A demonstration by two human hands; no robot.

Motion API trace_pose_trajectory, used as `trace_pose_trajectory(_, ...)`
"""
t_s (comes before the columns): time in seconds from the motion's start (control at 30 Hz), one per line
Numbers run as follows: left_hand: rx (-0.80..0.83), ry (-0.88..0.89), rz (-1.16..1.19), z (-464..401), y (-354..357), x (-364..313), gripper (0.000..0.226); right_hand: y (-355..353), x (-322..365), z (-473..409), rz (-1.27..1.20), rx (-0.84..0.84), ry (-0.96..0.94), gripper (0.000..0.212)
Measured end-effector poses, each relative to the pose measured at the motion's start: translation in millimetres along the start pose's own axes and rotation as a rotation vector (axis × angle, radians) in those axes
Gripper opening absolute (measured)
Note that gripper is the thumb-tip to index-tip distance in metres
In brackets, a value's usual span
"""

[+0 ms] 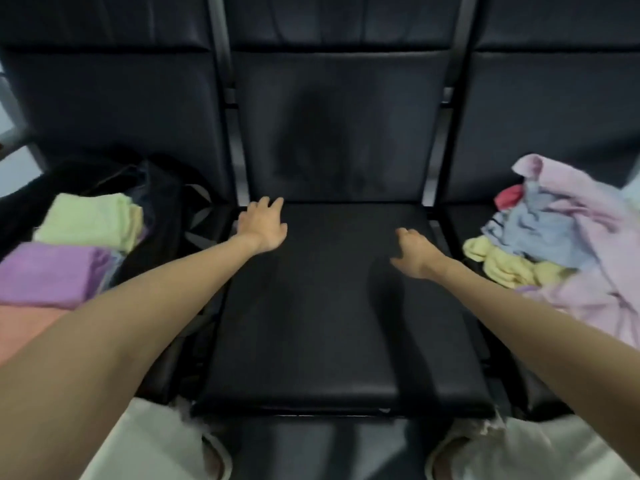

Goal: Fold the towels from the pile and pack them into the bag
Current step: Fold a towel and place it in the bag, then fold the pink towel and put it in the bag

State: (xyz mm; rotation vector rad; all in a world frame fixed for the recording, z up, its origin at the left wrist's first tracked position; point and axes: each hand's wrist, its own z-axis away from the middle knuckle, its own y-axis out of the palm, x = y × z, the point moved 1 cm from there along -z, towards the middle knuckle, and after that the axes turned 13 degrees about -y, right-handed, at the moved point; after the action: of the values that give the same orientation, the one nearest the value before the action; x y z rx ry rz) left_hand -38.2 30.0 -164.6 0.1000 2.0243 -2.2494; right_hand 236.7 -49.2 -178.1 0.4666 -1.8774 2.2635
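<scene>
Partway through: folded green, purple and orange towels [86,223] stacked left by black fabric bag [162,188]; rumpled pastel towel pile [561,237] waiting right; left hand [263,223] and right hand [414,252] empty, fingers loose, over black padded seat [339,323].

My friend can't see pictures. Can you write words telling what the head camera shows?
Two empty hands, left hand and right hand, reach over a black seat, with folded towels left and a towel pile right.

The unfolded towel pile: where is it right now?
In the head view, the towel pile lies on the right-hand seat, just beyond the right hand.
</scene>
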Motion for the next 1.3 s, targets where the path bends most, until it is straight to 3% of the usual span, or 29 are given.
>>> trace_pose_trajectory(0.23,0.184,0.329,0.006,49.5,36.8,-179.1,0.064,-26.5,-160.2,98.2,0.005,-0.171,0.219,0.051)
trace_pose_trajectory(0.4,0.272,0.509,0.019,69.1,67.5,-266.7,0.064,-31.9,-232.7,146.3,0.023,-0.512,0.366,0.051)
trace_pose_trajectory(0.53,0.317,0.635,0.020,72.2,86.0,-327.6,0.061,-31.9,-276.7,163.4,0.043,-0.621,0.485,0.046)
trace_pose_trajectory(0.7,0.334,0.684,0.029,70.3,94.7,-390.3,0.062,-38.8,-316.2,162.8,0.066,-0.587,0.428,0.029)
trace_pose_trajectory(0.8,0.346,0.694,0.094,69.7,95.4,-410.2,0.054,-42.8,-328.8,163.3,-0.024,-0.684,0.383,0.018)
trace_pose_trajectory(0.87,0.362,0.616,0.250,70.9,94.5,-420.0,0.042,-45.2,-325.3,167.7,-0.191,-0.847,0.365,0.018)
trace_pose_trajectory(0.97,0.496,0.333,0.628,74.2,89.7,-434.8,0.023,-51.6,-302.9,174.7,-0.478,-1.029,0.258,0.019)
trace_pose_trajectory(1.03,0.680,0.159,0.811,78.4,82.2,-443.3,0.028,-52.8,-283.8,179.1,-0.613,-1.027,0.141,0.016)
trace_pose_trajectory(1.17,1.006,-0.026,0.930,87.3,68.7,-448.2,0.053,-44.8,-252.8,187.9,-0.740,-0.948,0.011,0.013)
trace_pose_trajectory(1.3,1.184,-0.164,1.074,102.4,61.4,-447.0,0.041,-42.1,-225.4,195.1,-0.867,-0.846,-0.090,0.013)
